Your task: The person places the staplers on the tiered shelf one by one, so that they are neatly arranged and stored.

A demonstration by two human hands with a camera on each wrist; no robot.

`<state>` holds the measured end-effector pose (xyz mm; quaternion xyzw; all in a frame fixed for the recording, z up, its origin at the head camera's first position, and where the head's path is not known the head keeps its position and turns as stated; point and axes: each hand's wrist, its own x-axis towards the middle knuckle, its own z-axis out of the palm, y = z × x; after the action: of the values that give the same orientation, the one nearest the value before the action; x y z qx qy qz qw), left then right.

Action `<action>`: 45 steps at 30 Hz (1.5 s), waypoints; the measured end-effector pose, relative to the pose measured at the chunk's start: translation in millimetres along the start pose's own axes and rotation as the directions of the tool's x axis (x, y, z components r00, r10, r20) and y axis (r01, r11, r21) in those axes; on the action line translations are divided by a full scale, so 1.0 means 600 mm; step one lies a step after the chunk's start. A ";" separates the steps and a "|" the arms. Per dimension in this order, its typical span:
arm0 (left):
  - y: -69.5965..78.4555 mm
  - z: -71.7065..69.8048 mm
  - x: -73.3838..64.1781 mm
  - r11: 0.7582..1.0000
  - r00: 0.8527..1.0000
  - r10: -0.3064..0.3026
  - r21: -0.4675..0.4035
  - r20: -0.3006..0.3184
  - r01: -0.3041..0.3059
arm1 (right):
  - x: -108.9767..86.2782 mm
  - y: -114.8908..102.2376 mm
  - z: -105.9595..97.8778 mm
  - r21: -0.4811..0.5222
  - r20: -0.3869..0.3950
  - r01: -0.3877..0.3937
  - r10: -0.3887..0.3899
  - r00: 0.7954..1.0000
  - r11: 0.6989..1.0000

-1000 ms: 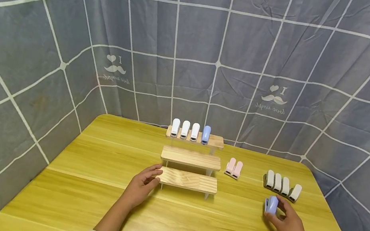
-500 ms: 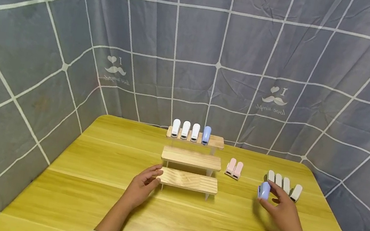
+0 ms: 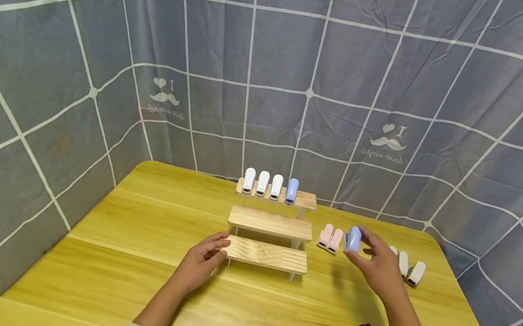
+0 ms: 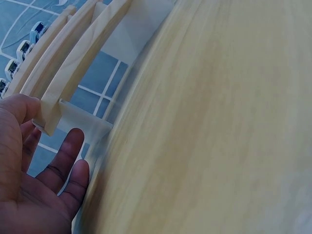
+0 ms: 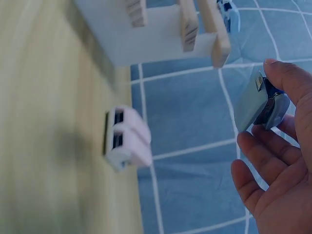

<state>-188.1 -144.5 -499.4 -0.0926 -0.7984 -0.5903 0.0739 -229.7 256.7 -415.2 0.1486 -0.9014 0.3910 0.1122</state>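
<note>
A small blue stapler (image 3: 353,239) is pinched between the thumb and fingers of my right hand (image 3: 379,264), held above the table beside two pink staplers (image 3: 330,238). The right wrist view shows this blue stapler (image 5: 261,102) tilted, its metal end toward the thumb. My left hand (image 3: 202,259) grips the left end of the lowest step of a three-tier wooden display stand (image 3: 267,254); in the left wrist view the thumb lies at the board's end (image 4: 48,114) and two fingers stand free. On the top step, three white staplers (image 3: 263,184) and a blue one (image 3: 292,190) stand in a row.
Several white staplers (image 3: 414,273) lie at the right of the table, partly hidden behind my right hand. The middle step (image 3: 270,223) and lowest step are bare wood. A grey gridded curtain (image 3: 269,113) hangs behind the yellow wood-grain table (image 3: 122,266).
My right hand has carried the blue stapler left and farther back, from in front of the white staplers to beside the pink pair. The left hand stays at the stand.
</note>
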 end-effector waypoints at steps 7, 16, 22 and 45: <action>-0.003 -0.002 -0.001 1.000 1.000 0.005 0.009 -0.010 -0.005 | 0.037 -0.028 0.015 0.026 0.013 0.026 -0.026 1.000 0.999; 0.000 -0.003 0.001 1.000 1.000 0.012 -0.007 -0.002 -0.012 | 0.084 -0.065 0.028 0.048 0.031 0.047 -0.049 0.998 0.998; -0.002 0.000 0.002 1.000 1.000 0.019 -0.009 0.004 -0.019 | 0.115 -0.079 0.032 0.042 0.042 0.065 -0.067 0.997 0.997; -0.005 0.002 0.000 1.000 1.000 0.025 0.007 -0.005 -0.025 | 0.176 -0.099 0.090 0.057 0.083 0.094 -0.099 0.992 0.994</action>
<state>-188.9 -144.5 -502.6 -0.1010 -0.7992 -0.5866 0.0837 -311.3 159.2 -378.0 0.2115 -0.8864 0.4023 0.0880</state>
